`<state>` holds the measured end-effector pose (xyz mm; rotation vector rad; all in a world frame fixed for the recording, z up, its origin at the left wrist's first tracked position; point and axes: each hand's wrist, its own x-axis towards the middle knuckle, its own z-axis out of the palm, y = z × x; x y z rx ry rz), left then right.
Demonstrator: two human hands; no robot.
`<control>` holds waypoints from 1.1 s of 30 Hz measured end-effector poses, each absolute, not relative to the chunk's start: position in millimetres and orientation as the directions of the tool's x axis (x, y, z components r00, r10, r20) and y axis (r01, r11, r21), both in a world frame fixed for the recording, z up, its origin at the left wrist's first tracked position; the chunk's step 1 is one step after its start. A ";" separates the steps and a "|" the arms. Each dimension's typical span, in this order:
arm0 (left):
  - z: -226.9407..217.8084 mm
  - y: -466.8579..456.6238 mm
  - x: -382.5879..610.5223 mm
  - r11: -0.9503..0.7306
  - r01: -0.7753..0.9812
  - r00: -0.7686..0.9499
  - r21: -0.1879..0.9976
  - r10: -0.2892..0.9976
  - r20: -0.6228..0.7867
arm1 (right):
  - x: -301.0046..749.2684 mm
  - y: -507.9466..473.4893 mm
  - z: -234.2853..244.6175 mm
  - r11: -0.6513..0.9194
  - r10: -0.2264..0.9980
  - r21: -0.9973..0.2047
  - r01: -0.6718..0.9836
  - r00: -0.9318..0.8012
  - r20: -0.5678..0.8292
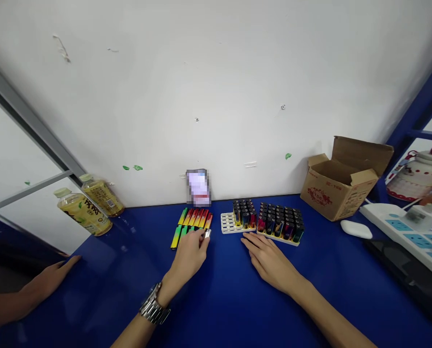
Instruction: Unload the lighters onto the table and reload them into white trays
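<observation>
Head view. The left hand (190, 253), a metal watch (154, 305) on its wrist, reaches forward over the blue table (223, 299) to a row of loose lighters (194, 218) lying flat, side by side. Their long axes run away from the person toward the wall. The row lies directly ahead of this hand, touching its fingertips. The fingers are curled about a metal-capped lighter (208, 234) at the row's right end, seemingly pinching it. The right hand (270, 258) lies flat and released, palm down, just in front of a pale tray (227, 223). The tray holds upright lighters (274, 221) in ranks, with its left holes unfilled. The left hand is the nearer to the loose row, the right to the tray; row and tray sit just beside each other. Periphery: another person's hand (52, 278) at far left, two tea bottles (89, 208), an open cardboard box (342, 181), and a power strip (404, 232).
</observation>
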<state>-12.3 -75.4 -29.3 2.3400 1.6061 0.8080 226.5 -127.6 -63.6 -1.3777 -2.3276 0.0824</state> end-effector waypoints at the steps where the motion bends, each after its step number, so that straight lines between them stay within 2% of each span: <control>1: -35.2 -78.3 -16.2 -0.394 0.825 0.275 0.405 0.906 0.321 | 226.3 -127.5 -63.8 0.507 0.845 -0.261 0.821 -0.415 0.336; 6: -51.6 -86.2 -14.7 -0.360 0.903 0.249 0.233 0.882 0.400 | 225.9 -128.0 -62.9 0.507 0.845 -0.243 0.827 -0.421 0.331; 10: -49.9 -86.1 -13.0 -0.385 0.913 0.293 0.133 0.848 0.442 | 226.4 -128.4 -62.5 0.500 0.850 -0.240 0.832 -0.420 0.317; 13: -49.4 -82.6 -16.2 -0.413 0.900 0.319 0.139 0.841 0.437 | 226.6 -128.5 -62.7 0.500 0.849 -0.247 0.830 -0.414 0.327; 21: -43.1 -63.0 2.5 -0.498 0.831 0.360 0.249 0.822 0.442 | 225.7 -128.9 -60.4 0.485 0.862 -0.259 0.836 -0.407 0.302; 23: -38.7 -58.9 16.6 -0.530 0.810 0.399 0.251 0.811 0.427 | 226.0 -130.0 -59.7 0.495 0.850 -0.268 0.826 -0.398 0.344; 26: -32.6 -55.7 36.9 -0.568 0.796 0.491 0.209 0.808 0.326 | 227.9 -131.9 -57.5 0.516 0.808 -0.277 0.811 -0.353 0.472; 29: -28.1 -55.2 49.8 -0.551 0.816 0.509 0.174 0.828 0.234 | 231.9 -132.7 -54.3 0.528 0.756 -0.284 0.800 -0.291 0.586; 33: -24.8 -53.9 56.4 -0.544 0.820 0.510 0.178 0.836 0.204 | 236.9 -131.0 -53.4 0.492 0.758 -0.299 0.818 -0.233 0.609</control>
